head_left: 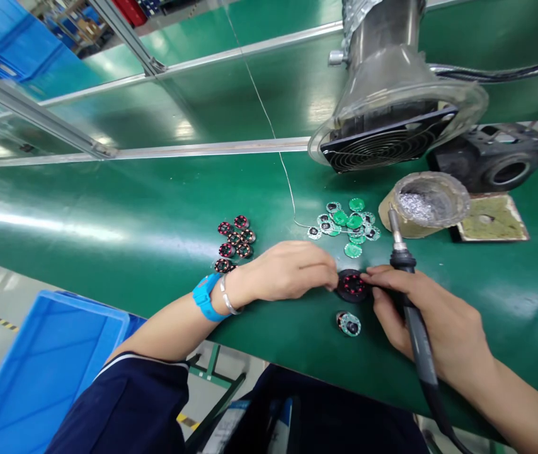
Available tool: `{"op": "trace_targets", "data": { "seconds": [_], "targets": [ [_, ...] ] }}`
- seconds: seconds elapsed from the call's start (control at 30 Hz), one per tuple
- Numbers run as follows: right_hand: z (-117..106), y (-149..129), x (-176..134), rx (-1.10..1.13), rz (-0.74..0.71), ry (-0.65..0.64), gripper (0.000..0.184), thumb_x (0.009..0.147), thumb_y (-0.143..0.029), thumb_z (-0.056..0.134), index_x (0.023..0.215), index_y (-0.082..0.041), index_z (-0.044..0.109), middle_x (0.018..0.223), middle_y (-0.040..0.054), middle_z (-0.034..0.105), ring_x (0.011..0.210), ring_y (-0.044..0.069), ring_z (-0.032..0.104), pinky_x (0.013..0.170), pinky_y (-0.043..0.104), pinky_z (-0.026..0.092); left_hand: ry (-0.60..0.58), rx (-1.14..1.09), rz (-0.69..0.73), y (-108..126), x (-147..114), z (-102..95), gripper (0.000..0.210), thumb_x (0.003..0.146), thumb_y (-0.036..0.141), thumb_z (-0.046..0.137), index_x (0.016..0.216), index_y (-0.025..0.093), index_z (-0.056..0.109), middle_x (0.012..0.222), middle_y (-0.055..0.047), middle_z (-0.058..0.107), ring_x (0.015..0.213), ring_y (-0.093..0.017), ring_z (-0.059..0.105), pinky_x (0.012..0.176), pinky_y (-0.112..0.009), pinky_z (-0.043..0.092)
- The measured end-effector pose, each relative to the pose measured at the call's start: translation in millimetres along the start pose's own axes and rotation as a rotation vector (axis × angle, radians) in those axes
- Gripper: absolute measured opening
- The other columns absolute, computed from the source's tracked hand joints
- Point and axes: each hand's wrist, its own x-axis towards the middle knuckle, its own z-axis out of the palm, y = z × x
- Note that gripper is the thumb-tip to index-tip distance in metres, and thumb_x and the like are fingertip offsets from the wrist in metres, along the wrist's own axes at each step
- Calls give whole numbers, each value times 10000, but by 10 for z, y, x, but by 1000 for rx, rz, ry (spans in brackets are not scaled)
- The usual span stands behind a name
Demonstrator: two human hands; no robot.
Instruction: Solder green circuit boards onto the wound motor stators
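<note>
Both hands meet at a round black holder (346,296) on the green bench, in which a small motor stator with red and black coils (354,284) sits. My left hand (292,271) is closed, its fingertips pinched at the holder's left edge; what they grip, if anything, is hidden. In my right hand (432,312) is a soldering iron (417,340), its tip pointing up and away from the stator. The right thumb and forefinger touch or nearly touch the holder's right side. Just below lies a stator with a round circuit board on it (348,324).
Several round circuit boards (354,221) lie beyond the holder, with solder wire (288,180) running to them. Several loose stators (234,237) are left. Behind stand a solder-scrap cup (387,211), a sponge tray (498,217) and a fume extractor (387,148) overhanging the bench.
</note>
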Motion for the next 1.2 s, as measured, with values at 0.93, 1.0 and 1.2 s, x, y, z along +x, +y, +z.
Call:
{"op": "trace_targets", "data": {
  "seconds": [0.93, 1.0, 1.2],
  "targets": [
    [-28, -3, 24, -4, -11, 93, 288, 848, -122, 618, 1113, -223, 568, 1100, 26, 721, 870, 140, 716, 777, 253, 593, 183, 113, 57, 171, 57, 27, 116, 927, 151, 555, 929, 200, 661, 917, -13, 729, 968, -141, 654, 884, -288, 535],
    [-54, 0, 41, -22, -12, 138, 303, 833, -115, 635, 1108, -224, 571, 1079, 15, 729, 874, 142, 719, 787, 255, 589, 161, 180, -158, 134, 80, 4, 118, 925, 138, 548, 892, 191, 649, 895, -21, 708, 893, -144, 642, 822, -284, 533],
    [-78, 2, 33, -43, -10, 159, 325, 833, -123, 644, 1122, -247, 564, 1063, 0, 734, 821, 151, 721, 732, 282, 586, -179, 381, -610, -56, 144, 58, 223, 892, 296, 662, 1041, 130, 659, 962, -82, 670, 867, -207, 599, 784, -343, 513]
  ]
}}
